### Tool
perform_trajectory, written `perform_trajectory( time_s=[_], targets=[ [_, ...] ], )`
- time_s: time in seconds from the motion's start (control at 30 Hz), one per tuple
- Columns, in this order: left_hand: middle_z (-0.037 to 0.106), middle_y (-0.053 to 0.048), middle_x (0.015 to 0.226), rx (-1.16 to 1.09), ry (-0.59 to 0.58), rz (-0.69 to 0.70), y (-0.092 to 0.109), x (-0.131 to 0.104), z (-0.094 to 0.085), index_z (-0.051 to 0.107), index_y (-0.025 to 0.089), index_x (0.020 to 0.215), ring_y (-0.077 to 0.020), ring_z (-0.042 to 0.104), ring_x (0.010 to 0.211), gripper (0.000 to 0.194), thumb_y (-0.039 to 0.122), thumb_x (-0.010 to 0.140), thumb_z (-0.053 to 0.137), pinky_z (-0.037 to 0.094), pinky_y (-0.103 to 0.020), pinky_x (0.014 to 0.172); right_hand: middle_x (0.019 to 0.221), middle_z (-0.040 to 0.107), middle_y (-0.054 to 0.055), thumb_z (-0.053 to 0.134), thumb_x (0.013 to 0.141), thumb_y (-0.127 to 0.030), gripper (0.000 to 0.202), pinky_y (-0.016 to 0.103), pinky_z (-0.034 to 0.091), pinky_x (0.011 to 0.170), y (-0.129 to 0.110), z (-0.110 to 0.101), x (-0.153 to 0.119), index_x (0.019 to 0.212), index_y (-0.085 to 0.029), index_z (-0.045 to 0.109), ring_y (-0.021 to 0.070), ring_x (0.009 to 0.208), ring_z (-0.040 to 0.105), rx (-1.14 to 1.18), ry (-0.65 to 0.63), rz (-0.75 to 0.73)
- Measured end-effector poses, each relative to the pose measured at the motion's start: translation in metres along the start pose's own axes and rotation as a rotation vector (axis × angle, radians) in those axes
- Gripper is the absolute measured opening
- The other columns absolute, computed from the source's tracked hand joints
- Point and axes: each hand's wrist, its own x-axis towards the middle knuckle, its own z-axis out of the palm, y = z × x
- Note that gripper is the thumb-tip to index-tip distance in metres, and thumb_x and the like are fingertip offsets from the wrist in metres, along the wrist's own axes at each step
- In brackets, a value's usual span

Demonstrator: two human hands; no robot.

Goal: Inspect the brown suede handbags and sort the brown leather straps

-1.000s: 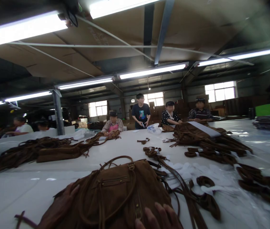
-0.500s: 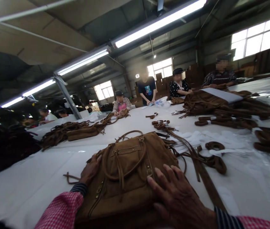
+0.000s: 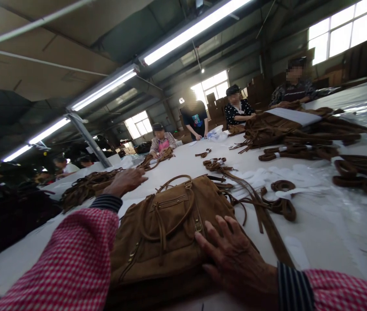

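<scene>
A brown handbag (image 3: pixel 173 242) with two looped handles, zips, buckles and a dangling tie lies on the white table in front of me. My right hand (image 3: pixel 231 255) rests on its right side, fingers spread, beside a small buckle. Above and beyond the bag's far left corner, my left hand (image 3: pixel 126 181) is held out, its fingers stretched to the right and holding nothing that I can see. Just behind that hand is a heap of brown straps and bag pieces (image 3: pixel 86 185), partly covered by it.
Brown straps (image 3: pixel 269 220) and coiled bundles (image 3: pixel 283 198) lie right of the bag on the white table (image 3: pixel 339 259). A larger brown pile (image 3: pixel 274 127) with a white sheet on top sits farther right. Several co-workers are at the far edge, one in a pink apron (image 3: pixel 163 144).
My left hand has left the bag's left side and moved up and forward toward the strap heap. My right hand stays on the bag. The view has shifted slightly.
</scene>
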Motion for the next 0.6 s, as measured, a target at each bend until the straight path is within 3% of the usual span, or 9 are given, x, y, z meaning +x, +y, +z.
perform_trajectory(
  time_s=[0.07, 0.13, 0.2, 0.27, 0.33, 0.43, 0.5, 0.6],
  targets=[
    [0.072, -0.014, 0.119, -0.052, 0.067, 0.112, 0.055, 0.028, -0.011, 0.072, 0.023, 0.116, -0.0346, 0.064, 0.112, 0.041, 0.049, 0.095, 0.049, 0.045, -0.047, 0.098, 0.147, 0.057, 0.013, 0.045, 0.099, -0.062, 0.064, 0.061, 0.020, 0.111, 0.002, 0.001, -0.001, 0.153, -0.028, 0.044, 0.0444, 0.131, 0.049, -0.010, 0.003, -0.016],
    [0.073, -0.010, 0.116, -0.148, 0.125, 0.236, 0.111, 0.045, -0.008, 0.070, 0.025, 0.121, -0.0301, 0.063, 0.111, 0.042, 0.053, 0.096, 0.052, 0.044, -0.042, 0.100, 0.147, 0.057, 0.014, 0.043, 0.100, -0.063, 0.065, 0.061, 0.021, 0.109, 0.005, 0.002, 0.000, 0.155, -0.027, 0.043, 0.0454, 0.131, 0.050, -0.023, 0.004, -0.045],
    [0.074, -0.007, 0.116, -0.251, 0.154, 0.336, 0.159, 0.049, 0.010, 0.072, 0.027, 0.118, -0.0270, 0.063, 0.109, 0.038, 0.053, 0.097, 0.053, 0.046, -0.039, 0.099, 0.144, 0.060, 0.016, 0.040, 0.099, -0.064, 0.067, 0.062, 0.024, 0.106, 0.009, 0.003, 0.001, 0.154, -0.026, 0.043, 0.0467, 0.127, 0.052, -0.042, 0.011, -0.071],
    [0.073, -0.005, 0.118, -0.333, 0.192, 0.371, 0.190, 0.043, 0.040, 0.072, 0.030, 0.115, -0.0269, 0.061, 0.112, 0.033, 0.051, 0.097, 0.054, 0.047, -0.038, 0.098, 0.140, 0.063, 0.017, 0.039, 0.099, -0.066, 0.068, 0.063, 0.027, 0.102, 0.011, 0.005, 0.004, 0.153, -0.025, 0.044, 0.0475, 0.123, 0.056, -0.067, 0.026, -0.091],
    [0.072, -0.007, 0.119, -0.410, 0.242, 0.347, 0.206, 0.030, 0.073, 0.072, 0.028, 0.115, -0.0284, 0.059, 0.115, 0.031, 0.046, 0.100, 0.051, 0.047, -0.041, 0.100, 0.136, 0.065, 0.018, 0.038, 0.098, -0.067, 0.069, 0.063, 0.030, 0.099, 0.012, 0.008, 0.007, 0.151, -0.024, 0.046, 0.0476, 0.118, 0.058, -0.093, 0.050, -0.108],
    [0.070, -0.010, 0.120, -0.521, 0.302, 0.295, 0.211, 0.008, 0.114, 0.069, 0.023, 0.117, -0.0286, 0.059, 0.114, 0.031, 0.036, 0.102, 0.045, 0.047, -0.044, 0.102, 0.132, 0.067, 0.017, 0.037, 0.097, -0.069, 0.069, 0.063, 0.033, 0.096, 0.012, 0.013, 0.009, 0.148, -0.025, 0.049, 0.0466, 0.112, 0.061, -0.112, 0.070, -0.120],
    [0.068, -0.009, 0.125, -0.581, 0.337, 0.302, 0.210, -0.002, 0.127, 0.067, 0.023, 0.122, -0.0268, 0.058, 0.117, 0.031, 0.030, 0.102, 0.044, 0.045, -0.042, 0.106, 0.131, 0.068, 0.017, 0.039, 0.097, -0.069, 0.068, 0.062, 0.035, 0.096, 0.012, 0.015, 0.009, 0.147, -0.025, 0.050, 0.0457, 0.112, 0.060, -0.109, 0.061, -0.119],
    [0.063, -0.006, 0.137, -0.646, 0.348, 0.404, 0.210, -0.006, 0.133, 0.066, 0.028, 0.129, -0.0248, 0.051, 0.127, 0.041, 0.015, 0.097, 0.042, 0.041, -0.041, 0.112, 0.136, 0.065, 0.017, 0.044, 0.097, -0.066, 0.066, 0.060, 0.037, 0.099, 0.010, 0.007, 0.010, 0.146, -0.023, 0.051, 0.0431, 0.119, 0.056, -0.048, 0.007, -0.129]
  ],
)
